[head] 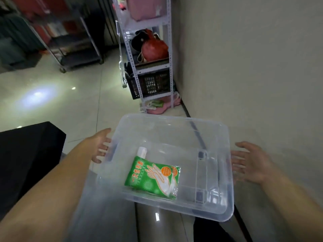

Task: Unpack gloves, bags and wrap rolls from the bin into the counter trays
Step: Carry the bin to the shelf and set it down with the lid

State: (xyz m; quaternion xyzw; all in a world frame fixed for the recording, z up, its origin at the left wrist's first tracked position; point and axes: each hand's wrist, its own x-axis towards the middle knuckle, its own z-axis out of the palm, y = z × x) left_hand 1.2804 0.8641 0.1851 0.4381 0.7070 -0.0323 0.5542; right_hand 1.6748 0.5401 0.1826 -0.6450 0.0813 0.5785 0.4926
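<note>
Left hand [100, 145]: open, fingers spread, palm turned toward the left short wall of the bin; the fingertips are at the wall or just beside it, and I cannot tell if they touch. It grasps nothing.
Right hand [250, 163]: open and released, fingers spread, palm facing the right short wall of the bin; it is just beside the wall, with a small gap visible.
Bin [225, 172]: clear plastic, rectangular, no lid on it, between the two hands; the floor and the dark baseboard show through its walls. What carries it I cannot tell.
Glove pack [152, 179]: green packet with white and orange print and a drawing of gloves, lying flat on the bin bottom, in the left half.
White roll [142, 151]: a small white tube-like piece, partly under the top edge of the glove pack, inside the bin; what it is exactly I cannot tell.
Floor [78, 105]: pale glossy tiles with light reflections.
Wall [253, 67]: plain, light, on the right side.
Shelf rack [168, 49]: white metal, against the wall behind the bin; it holds a red bag [154, 49] and, lower, a black crate [150, 83].
Dark block [29, 151]: black surface at the left, beside the left forearm.
</note>
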